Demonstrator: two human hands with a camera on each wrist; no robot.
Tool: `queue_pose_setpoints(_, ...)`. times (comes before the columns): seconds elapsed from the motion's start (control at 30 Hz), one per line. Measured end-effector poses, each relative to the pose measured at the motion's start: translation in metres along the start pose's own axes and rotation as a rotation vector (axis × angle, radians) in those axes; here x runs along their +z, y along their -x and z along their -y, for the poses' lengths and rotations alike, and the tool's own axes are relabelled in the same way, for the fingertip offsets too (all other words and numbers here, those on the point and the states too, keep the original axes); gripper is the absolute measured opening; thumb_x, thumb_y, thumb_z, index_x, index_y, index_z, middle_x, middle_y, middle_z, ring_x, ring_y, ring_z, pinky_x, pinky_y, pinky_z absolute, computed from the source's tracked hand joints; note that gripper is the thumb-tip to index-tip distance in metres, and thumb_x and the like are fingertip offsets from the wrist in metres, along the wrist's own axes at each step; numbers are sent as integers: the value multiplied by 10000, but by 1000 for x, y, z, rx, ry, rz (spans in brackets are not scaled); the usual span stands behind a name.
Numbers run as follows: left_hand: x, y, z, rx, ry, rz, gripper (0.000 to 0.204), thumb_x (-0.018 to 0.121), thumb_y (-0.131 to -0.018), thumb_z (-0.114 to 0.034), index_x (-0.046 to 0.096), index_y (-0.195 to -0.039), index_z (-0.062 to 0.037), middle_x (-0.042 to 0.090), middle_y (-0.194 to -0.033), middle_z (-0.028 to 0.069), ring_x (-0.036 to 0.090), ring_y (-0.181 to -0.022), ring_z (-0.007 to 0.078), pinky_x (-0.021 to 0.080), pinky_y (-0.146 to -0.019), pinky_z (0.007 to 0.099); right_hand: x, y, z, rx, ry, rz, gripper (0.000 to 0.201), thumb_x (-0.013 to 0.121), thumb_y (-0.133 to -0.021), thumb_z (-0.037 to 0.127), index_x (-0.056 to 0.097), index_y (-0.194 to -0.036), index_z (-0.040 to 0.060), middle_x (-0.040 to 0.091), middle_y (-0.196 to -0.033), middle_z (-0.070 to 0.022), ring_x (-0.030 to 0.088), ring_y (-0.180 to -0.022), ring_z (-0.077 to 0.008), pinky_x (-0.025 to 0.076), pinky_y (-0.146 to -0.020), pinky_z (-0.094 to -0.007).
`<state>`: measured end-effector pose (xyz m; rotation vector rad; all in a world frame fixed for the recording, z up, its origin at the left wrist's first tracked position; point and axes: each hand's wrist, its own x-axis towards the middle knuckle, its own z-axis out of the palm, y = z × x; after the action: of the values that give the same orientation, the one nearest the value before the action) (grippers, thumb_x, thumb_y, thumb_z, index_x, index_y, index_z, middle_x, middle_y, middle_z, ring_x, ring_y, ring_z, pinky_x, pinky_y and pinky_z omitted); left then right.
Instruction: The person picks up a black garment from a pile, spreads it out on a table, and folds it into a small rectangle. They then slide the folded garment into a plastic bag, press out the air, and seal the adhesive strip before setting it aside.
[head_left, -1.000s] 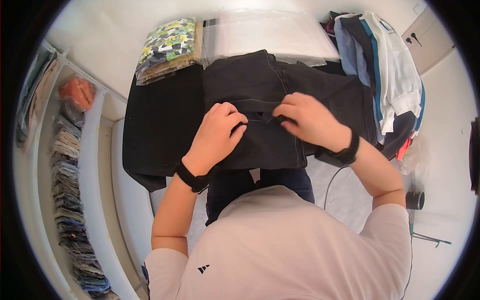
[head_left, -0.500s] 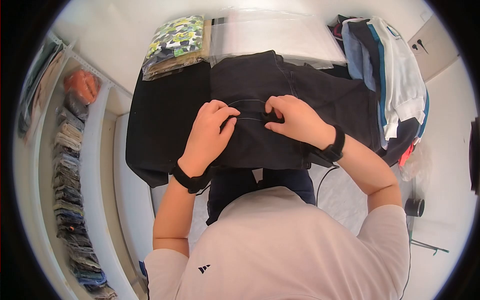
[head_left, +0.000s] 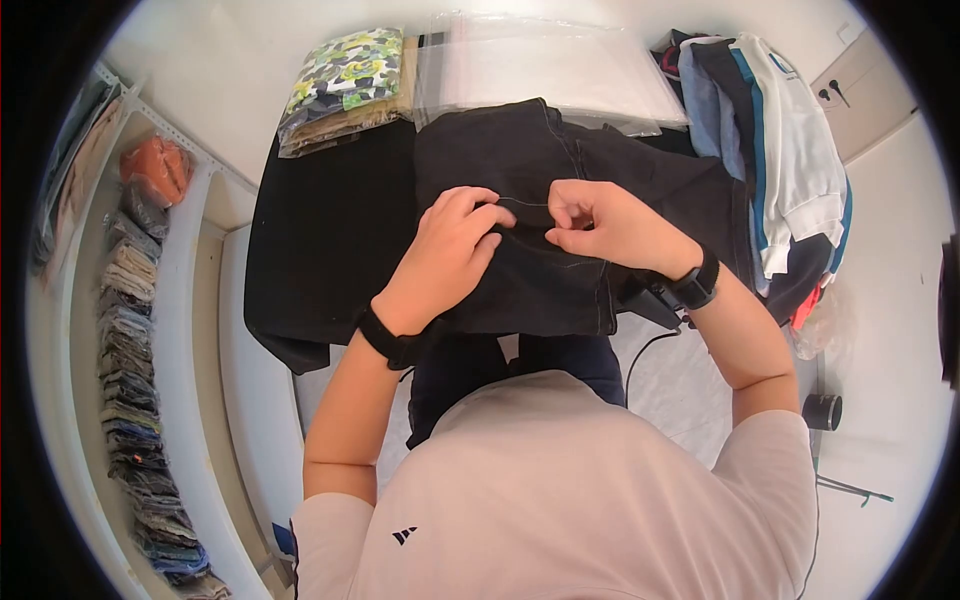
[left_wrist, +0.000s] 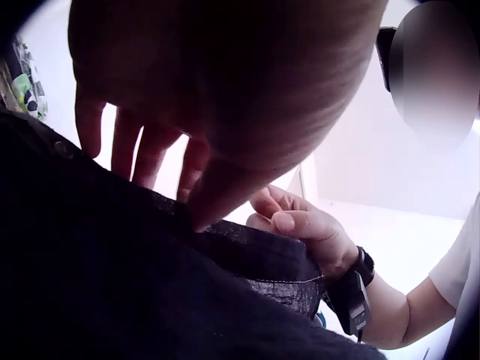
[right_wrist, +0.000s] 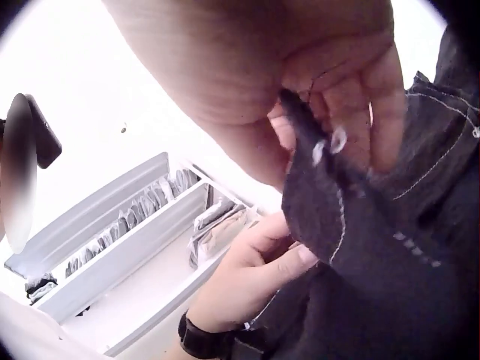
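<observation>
A black garment (head_left: 530, 290) with pale stitching lies over the near half of a black-covered table. My left hand (head_left: 440, 255) pinches its cloth between thumb and fingers; the left wrist view shows this hand (left_wrist: 217, 82) at the garment's upper edge (left_wrist: 247, 240). My right hand (head_left: 620, 228), a short way to the right, has curled fingers. From the right wrist, that hand (right_wrist: 262, 67) grips a raised corner of the cloth (right_wrist: 315, 202), and the left thumb presses lower on the same cloth. The right fingertips are partly hidden by the garment.
Behind the garment lie clear plastic bags (head_left: 540, 75) and a packed floral item (head_left: 350, 70). A pile of clothes with a white sleeve (head_left: 805, 170) hangs at the table's right end. Shelves of folded clothes (head_left: 130, 370) stand at the left.
Over the last half second both hands have shifted slightly right, and the right fingers are curled more tightly. A dark opening seen beside the right fingers is no longer visible.
</observation>
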<state>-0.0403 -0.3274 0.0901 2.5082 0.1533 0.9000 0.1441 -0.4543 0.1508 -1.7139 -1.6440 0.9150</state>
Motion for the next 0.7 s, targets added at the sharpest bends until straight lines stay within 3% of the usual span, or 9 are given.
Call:
queue_pose_setpoints(0.13, 2, -5, 8, -123, -8, 47, 110, 608, -785, -48, 576, -889, -42, 581, -1011, 109, 536, -991, 298, 407, -886, 369, -4, -1, -10, 67, -70, -151, 212, 691, -811, 136, 507, -809, 31, 538, -702, 20, 474, -665, -60, 405, -623, -218)
queue_pose_setpoints(0.2, 3, -10, 8, -197, 53, 6, 90, 613, -787, -64, 554, -847, -35, 588, -985, 100, 543, -969, 295, 411, -873, 366, -6, 0, -14, 32, 88, -265, 236, 716, -790, 143, 571, -930, 21, 548, -748, 2, 486, -679, -76, 416, -643, -228)
queue_pose_setpoints(0.3, 12, -12, 14, -161, 35, -67, 85, 622, -771, -65, 546, -795, -35, 565, -855, 86, 543, -839, 300, 438, -779, 398, -4, 3, -29, 77, 127, -198, 303, 707, -780, 119, 582, -1040, 27, 557, -790, -11, 500, -704, -103, 432, -685, -247)
queue_pose_setpoints(0.4, 9, -11, 18, -180, 22, -12, 96, 614, -776, -62, 558, -850, -37, 573, -892, 100, 541, -871, 304, 435, -799, 388, -6, -1, -52, 173, 93, -126, 281, 665, -794, 75, 580, -1061, 43, 595, -826, -38, 523, -731, -111, 443, -701, -250)
queue_pose_setpoints(0.47, 1, -7, 14, -190, 24, -48, 138, 613, -777, -60, 566, -906, -40, 582, -937, 107, 541, -915, 305, 428, -833, 382, -11, 2, -67, 109, 30, -408, 315, 673, -769, 82, 583, -1068, 44, 612, -787, -85, 585, -741, -167, 463, -672, -284)
queue_pose_setpoints(0.53, -15, 2, 10, -206, 23, -80, 187, 613, -779, -57, 574, -961, -42, 590, -982, 115, 540, -960, 307, 421, -867, 376, -15, 11, -65, 66, 208, -598, 298, 646, -786, 85, 574, -1071, 33, 633, -847, -102, 602, -757, -186, 486, -692, -299)
queue_pose_setpoints(0.6, -33, 24, 9, -189, 8, -68, 347, 658, -757, -100, 573, -1091, -54, 578, -1122, 125, 507, -1090, 315, 384, -956, 384, -15, 35, -47, 59, 161, -548, 317, 675, -760, 93, 588, -1058, 34, 641, -900, -106, 610, -822, -221, 487, -743, -313)
queue_pose_setpoints(0.67, -45, 53, 4, -220, 43, -1, 415, 686, -734, -124, 568, -1127, -56, 552, -1184, 129, 479, -1137, 319, 364, -983, 399, 1, 63, -36, -202, 323, -460, 377, 734, -702, 121, 607, -1048, 42, 638, -979, -95, 597, -925, -260, 466, -829, -341)
queue_pose_setpoints(0.7, -49, 66, 1, -241, 81, 57, 484, 715, -712, -148, 563, -1163, -58, 525, -1245, 132, 451, -1184, 324, 344, -1009, 413, 8, 73, -35, -232, 368, -284, 531, 781, -631, 145, 594, -1123, 71, 585, -1164, -105, 525, -1104, -302, 407, -942, -388)
